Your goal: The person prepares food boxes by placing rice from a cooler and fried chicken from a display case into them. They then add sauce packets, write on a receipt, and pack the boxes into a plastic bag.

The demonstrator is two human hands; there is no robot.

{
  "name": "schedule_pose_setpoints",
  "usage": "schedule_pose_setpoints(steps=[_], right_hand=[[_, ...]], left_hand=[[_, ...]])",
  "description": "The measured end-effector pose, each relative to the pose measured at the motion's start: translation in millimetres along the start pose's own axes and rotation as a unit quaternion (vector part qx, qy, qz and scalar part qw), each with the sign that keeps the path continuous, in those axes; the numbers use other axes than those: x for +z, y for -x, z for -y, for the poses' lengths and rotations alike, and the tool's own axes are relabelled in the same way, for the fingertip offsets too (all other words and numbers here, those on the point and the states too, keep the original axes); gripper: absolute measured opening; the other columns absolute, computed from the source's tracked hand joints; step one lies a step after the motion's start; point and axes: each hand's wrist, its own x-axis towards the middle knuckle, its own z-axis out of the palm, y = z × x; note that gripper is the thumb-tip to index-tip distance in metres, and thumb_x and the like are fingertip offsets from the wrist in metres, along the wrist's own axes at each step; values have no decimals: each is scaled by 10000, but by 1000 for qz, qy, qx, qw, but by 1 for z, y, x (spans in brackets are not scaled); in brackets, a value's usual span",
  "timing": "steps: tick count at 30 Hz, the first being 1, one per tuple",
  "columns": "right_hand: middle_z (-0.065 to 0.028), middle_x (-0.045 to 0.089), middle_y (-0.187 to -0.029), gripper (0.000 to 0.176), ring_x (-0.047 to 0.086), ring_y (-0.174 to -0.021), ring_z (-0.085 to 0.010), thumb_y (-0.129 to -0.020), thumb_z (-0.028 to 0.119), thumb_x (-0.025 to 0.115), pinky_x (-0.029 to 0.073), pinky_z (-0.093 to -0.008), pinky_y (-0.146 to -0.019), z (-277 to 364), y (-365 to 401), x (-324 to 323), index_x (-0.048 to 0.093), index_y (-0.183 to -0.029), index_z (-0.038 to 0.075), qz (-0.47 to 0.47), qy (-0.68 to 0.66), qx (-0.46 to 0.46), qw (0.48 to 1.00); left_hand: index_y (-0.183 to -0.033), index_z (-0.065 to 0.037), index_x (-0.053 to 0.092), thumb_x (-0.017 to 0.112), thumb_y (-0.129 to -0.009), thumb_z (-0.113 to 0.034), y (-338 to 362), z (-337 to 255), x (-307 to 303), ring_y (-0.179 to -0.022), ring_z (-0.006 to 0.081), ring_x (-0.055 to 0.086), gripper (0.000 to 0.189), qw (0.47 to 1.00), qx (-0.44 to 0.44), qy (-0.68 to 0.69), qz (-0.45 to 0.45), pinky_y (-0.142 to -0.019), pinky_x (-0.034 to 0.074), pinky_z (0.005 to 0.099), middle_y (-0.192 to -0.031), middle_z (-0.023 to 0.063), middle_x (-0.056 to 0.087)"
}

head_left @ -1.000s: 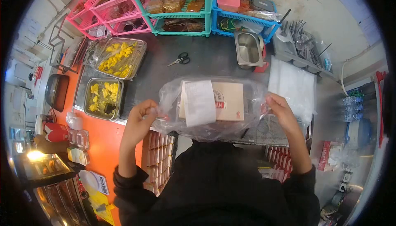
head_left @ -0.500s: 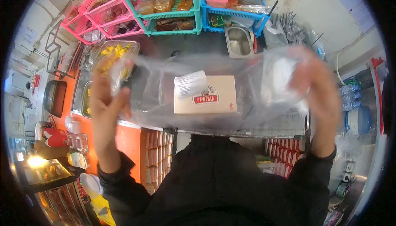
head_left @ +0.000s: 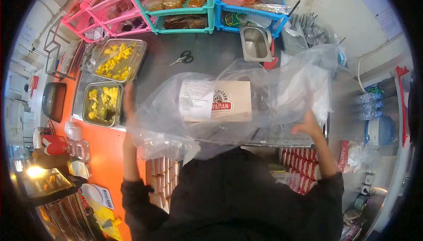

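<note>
A cardboard food box (head_left: pixel 238 109) with a red and black chicken logo sits at the counter's front, seen through a clear plastic bag (head_left: pixel 163 128). A printed receipt (head_left: pixel 196 100) covers the box's left part. The bag billows around and in front of the box. My left hand (head_left: pixel 128 109), blurred and edge-on, points its fingers upward along the bag's left edge. On the other side, my right hand (head_left: pixel 309 124) has its thumb and fingers apart, partly veiled by the bag. White plastic (head_left: pixel 304 87) lies behind it at the right.
Two trays of yellow food, one rear (head_left: pixel 140 60) and one front (head_left: pixel 90 120), stand at left. Scissors (head_left: pixel 183 58) lie behind the box. A metal container (head_left: pixel 256 45) stands back right. Stacked green baskets (head_left: pixel 211 10) and a blue rack (head_left: pixel 246 10) line the wall.
Both hands have lowered, the right one also moving inward. The bag, stretched between them before, now hangs loose and billowing. The receipt lies flatter, and the scissors and trays show clearly.
</note>
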Motion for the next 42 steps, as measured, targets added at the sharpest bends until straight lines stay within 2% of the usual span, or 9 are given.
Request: schedule_pose_setpoints(steps=[9,13,15,21,23,33,35,37,42], right_hand=[[-207,252,-1378,797,253,-1268,-284,-673,421,736,217,-397,-1045,64,-67,105,364,-1232,-7,232,219,-12,948],[-186,402,-1280,682,316,-1236,-309,-741,315,646,78,-452,-1067,70,-70,117,355,-1290,31,145,-11,-62,987],[-179,385,-1292,627,304,-1232,-341,-746,292,635,107,-458,-1067,77,-73,119,392,-1281,72,116,-260,211,935],[-159,417,-1278,631,306,-1236,-325,-734,339,652,170,-473,-1043,77,-68,95,421,-1266,91,232,71,-138,960],[-158,425,-1272,658,321,-1229,-316,-721,359,663,171,-474,-1038,67,-58,104,415,-1263,78,207,78,-128,967],[-175,443,-1225,764,390,-1182,-289,-660,375,719,198,-491,-1014,86,-51,127,392,-1223,-25,78,43,-55,995],[-164,437,-1240,783,369,-1201,-281,-660,335,726,137,-449,-1046,60,-45,136,353,-1252,-16,100,47,-30,993],[-152,431,-1255,809,348,-1220,-272,-660,295,734,76,-408,-1077,49,-46,136,314,-1281,-8,123,53,-4,991],[-166,456,-1231,672,377,-1195,-279,-715,309,698,214,-395,-1045,86,-58,110,398,-1234,3,103,-3,-88,991]], left_hand=[[-1068,9,557,624,-731,-295,-57,-15,54,-1009,330,522,458,919,-114,157,344,-867,416,381,-1112,207,538],[-1100,-35,556,618,-709,-263,-50,-31,46,-991,330,533,457,914,-217,138,313,-860,418,382,-1107,173,555],[-1105,-46,558,617,-711,-273,-43,-23,33,-1047,325,503,459,925,-167,117,320,-899,396,365,-1160,166,525],[-1094,-94,574,615,-716,-220,1,-25,27,-1217,278,382,401,951,-27,-104,290,-1042,254,415,-1290,77,442],[-1063,-94,587,555,-730,-127,12,-16,38,-1162,269,433,336,951,-214,134,175,-1007,278,426,-1217,49,502],[-870,-57,638,548,-664,-64,-2,-2,58,-979,241,533,225,991,-77,10,110,-883,349,367,-937,57,617],[-839,-62,645,590,-652,-111,-5,-7,66,-936,247,547,201,905,-112,408,-42,-869,360,370,-917,76,620],[-884,-57,642,650,-662,-177,11,25,51,-939,267,550,253,911,-231,315,134,-854,386,389,-948,97,619],[-1051,-87,601,647,-697,-189,-5,-7,28,-1081,229,503,371,958,-23,90,272,-963,342,376,-1030,82,609]])
